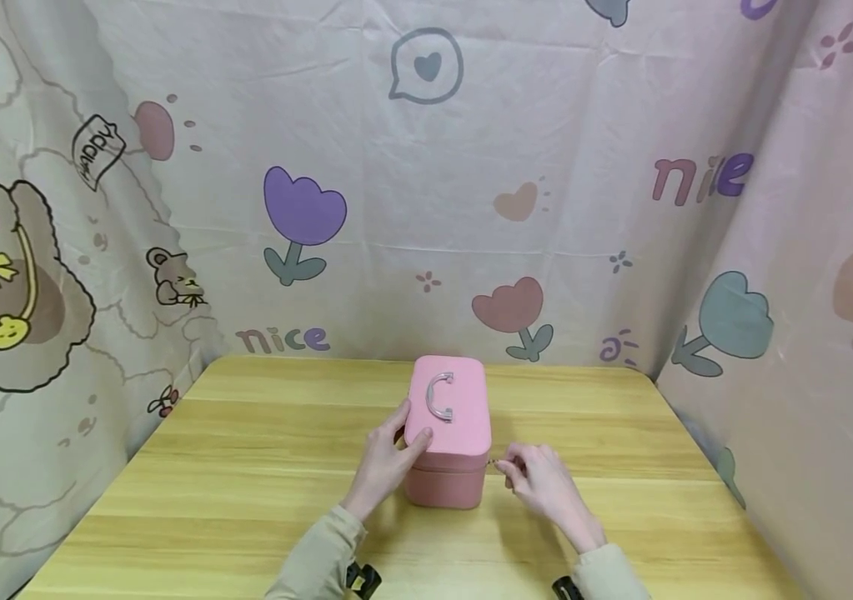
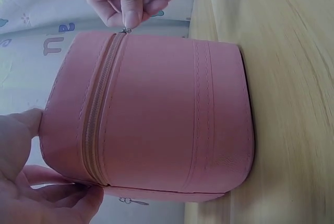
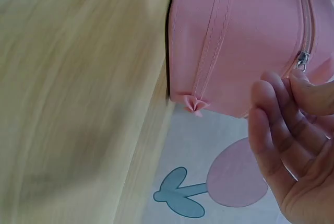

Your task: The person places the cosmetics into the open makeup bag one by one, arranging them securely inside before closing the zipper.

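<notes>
A pink cosmetic case [image 1: 450, 408] with a silver handle [image 1: 439, 397] on its lid stands upright on the table. Its zipper [image 2: 96, 109] runs around the side just below the lid, and the stretch facing the left wrist camera looks closed. My left hand [image 1: 387, 457] holds the lid's near left corner, thumb on top and fingers at the side. At the right side, the thumb and index finger of my right hand [image 1: 544, 486] pinch a metal zipper pull [image 3: 301, 63]. A second zipper pull [image 2: 133, 201] hangs on the left side.
The wooden table [image 1: 246, 483] spreads to both sides of the case. Behind and beside it hangs a printed curtain [image 1: 396, 167]. A small pink bow [image 3: 193, 104] sits low on the case's side.
</notes>
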`<state>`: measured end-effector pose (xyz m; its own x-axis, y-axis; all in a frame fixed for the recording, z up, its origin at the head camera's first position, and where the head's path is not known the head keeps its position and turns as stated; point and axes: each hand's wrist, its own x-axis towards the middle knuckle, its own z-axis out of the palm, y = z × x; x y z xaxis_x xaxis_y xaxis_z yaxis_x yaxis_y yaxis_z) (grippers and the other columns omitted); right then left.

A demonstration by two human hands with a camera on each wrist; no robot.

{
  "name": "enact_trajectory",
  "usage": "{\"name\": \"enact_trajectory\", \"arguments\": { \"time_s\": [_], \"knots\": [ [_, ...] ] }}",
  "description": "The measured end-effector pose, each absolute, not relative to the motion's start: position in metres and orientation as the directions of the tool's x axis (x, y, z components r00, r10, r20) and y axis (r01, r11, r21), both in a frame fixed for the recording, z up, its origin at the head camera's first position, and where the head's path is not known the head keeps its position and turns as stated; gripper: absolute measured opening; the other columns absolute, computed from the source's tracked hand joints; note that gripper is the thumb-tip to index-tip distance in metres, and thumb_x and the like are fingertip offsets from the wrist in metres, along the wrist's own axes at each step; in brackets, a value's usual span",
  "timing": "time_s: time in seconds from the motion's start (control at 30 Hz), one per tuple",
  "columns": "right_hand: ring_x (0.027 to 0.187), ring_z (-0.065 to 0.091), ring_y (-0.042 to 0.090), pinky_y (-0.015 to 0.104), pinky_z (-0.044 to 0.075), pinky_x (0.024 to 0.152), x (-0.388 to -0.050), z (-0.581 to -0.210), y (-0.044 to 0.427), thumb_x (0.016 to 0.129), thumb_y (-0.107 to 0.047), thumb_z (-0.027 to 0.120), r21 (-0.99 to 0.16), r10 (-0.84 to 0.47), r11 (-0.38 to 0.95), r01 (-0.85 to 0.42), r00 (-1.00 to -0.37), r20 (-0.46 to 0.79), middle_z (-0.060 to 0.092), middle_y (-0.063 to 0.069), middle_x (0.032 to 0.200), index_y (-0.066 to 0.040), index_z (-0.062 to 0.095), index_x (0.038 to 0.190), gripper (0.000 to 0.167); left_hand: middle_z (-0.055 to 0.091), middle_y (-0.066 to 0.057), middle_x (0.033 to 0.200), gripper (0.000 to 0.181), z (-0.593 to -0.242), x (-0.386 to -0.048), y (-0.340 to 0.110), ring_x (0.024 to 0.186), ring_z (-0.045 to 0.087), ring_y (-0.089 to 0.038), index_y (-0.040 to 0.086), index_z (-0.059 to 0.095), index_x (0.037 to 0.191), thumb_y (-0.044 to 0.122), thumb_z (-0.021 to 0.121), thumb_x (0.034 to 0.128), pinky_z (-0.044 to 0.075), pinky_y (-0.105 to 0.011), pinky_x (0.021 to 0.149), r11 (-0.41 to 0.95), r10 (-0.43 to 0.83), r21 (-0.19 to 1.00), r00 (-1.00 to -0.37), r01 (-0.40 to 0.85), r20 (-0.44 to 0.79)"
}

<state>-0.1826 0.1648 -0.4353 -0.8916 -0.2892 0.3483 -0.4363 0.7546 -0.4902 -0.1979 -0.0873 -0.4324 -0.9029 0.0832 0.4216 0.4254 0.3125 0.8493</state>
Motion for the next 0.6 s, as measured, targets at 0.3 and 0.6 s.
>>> {"name": "enact_trajectory", "arguments": {
  "time_s": [0.3,0.6],
  "knots": [
    [0.06,0.058,0.002,0.017,0.048,0.054,-0.189,-0.442,0.172,0.094,-0.008,0.066,-0.58,-0.424,0.598,-0.554,-0.832,0.358,0.07,-0.001,0.07,-0.01,0.07,0.08,0.015,0.039,-0.035,0.151,0.064,-0.432,-0.204,-0.094,0.14,0.043,-0.047,-0.016,0.038,0.146,0.012,0.067,0.0965,0.04,-0.048,0.113,0.281,0.135,0.874,-0.918,0.395,0.372],
    [0.082,0.071,0.007,0.032,0.063,0.083,-0.19,-0.445,0.162,0.096,-0.011,0.065,-0.568,-0.535,0.483,-0.667,-0.738,0.411,0.076,0.003,0.084,-0.012,0.073,0.086,0.012,0.052,-0.029,0.137,0.055,-0.434,-0.218,-0.112,0.124,0.054,-0.039,-0.008,0.046,0.144,0.008,0.066,0.0958,0.044,-0.054,0.113,0.241,0.152,0.91,-0.939,0.337,0.308]
  ]
}}
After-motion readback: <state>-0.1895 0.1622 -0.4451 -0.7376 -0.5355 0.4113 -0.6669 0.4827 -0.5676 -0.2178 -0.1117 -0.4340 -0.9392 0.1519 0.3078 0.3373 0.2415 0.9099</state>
